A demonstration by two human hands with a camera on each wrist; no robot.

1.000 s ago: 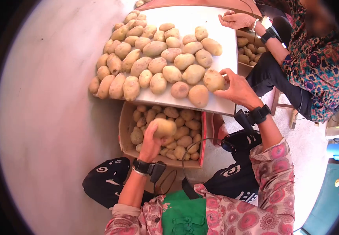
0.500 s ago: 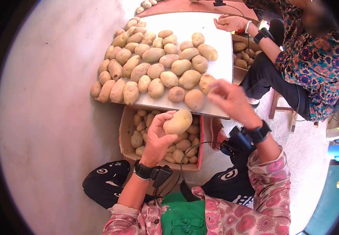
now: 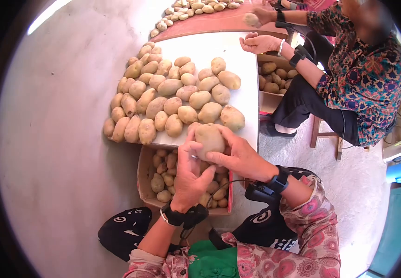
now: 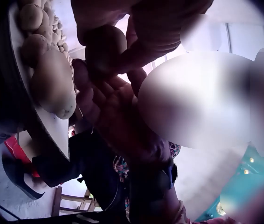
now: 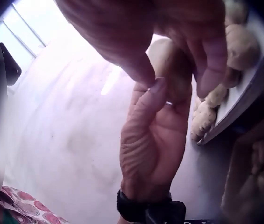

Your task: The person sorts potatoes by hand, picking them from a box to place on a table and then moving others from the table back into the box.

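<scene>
In the head view, a large pale-brown potato [image 3: 209, 139] is held up over the near edge of the white tabletop [image 3: 200, 44]. My right hand [image 3: 248, 160] grips it from the right, thumb across the front and fingers over the top. Curled fingers of my left hand [image 3: 190, 178] hold its left side, with the thumb low by its bottom end. The right wrist view shows the same potato [image 5: 174, 63] between both hands. Rows of potatoes [image 3: 170, 87] cover the tabletop's left and middle, and one potato [image 3: 233, 117] lies just beyond my right hand.
Below the near edge stands a cardboard box [image 3: 143, 180] of potatoes, partly hidden by my hands. Another person sits at the right, one hand [image 3: 261, 44] over the tabletop's far right corner. Beside them are a second box [image 3: 273, 100] of potatoes and a wooden stool [image 3: 326, 138].
My right hand has let go of a potato on the tabletop and come over to the potato in my left hand. Both hands now hold it. The head view has shifted.
</scene>
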